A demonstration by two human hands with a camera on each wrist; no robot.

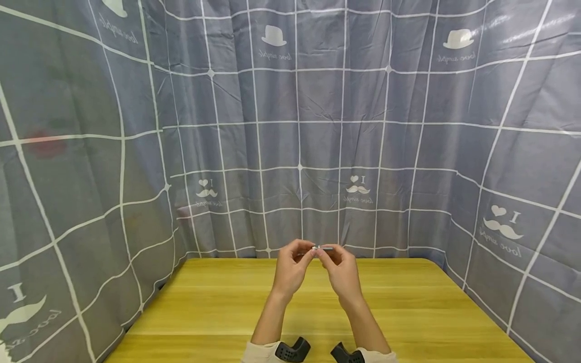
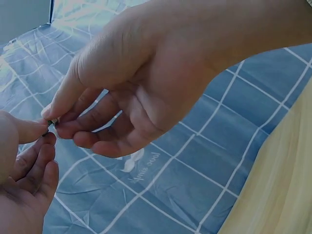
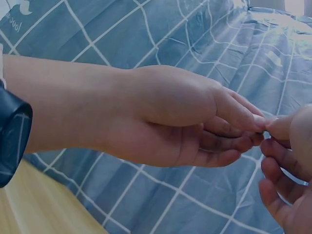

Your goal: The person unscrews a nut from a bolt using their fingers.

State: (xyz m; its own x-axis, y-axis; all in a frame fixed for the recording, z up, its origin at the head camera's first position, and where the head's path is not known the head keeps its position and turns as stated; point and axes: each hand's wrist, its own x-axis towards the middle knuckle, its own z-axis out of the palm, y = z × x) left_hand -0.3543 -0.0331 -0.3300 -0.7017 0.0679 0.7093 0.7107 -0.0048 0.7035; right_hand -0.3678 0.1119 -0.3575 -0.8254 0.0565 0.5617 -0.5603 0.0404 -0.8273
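Observation:
Both hands meet above the far edge of the table and pinch a small thin stick-like piece (image 1: 327, 248), pale blue and white. My left hand (image 1: 289, 268) pinches its left end between thumb and fingertips. On the other end are the thumb and fingertips of my right hand (image 1: 345, 273). In the left wrist view only a short dark, shiny bit of the piece (image 2: 53, 121) shows between the fingertips. Fingers hide nearly all of it in the right wrist view, so its exact kind cannot be told.
Beneath the hands lies a yellow wood-grain table (image 1: 213, 302). A grey-blue curtain (image 1: 317, 146) with white grid lines hangs behind it and along both sides. Black wrist devices (image 1: 293, 350) sit at the cuffs of the light sleeves.

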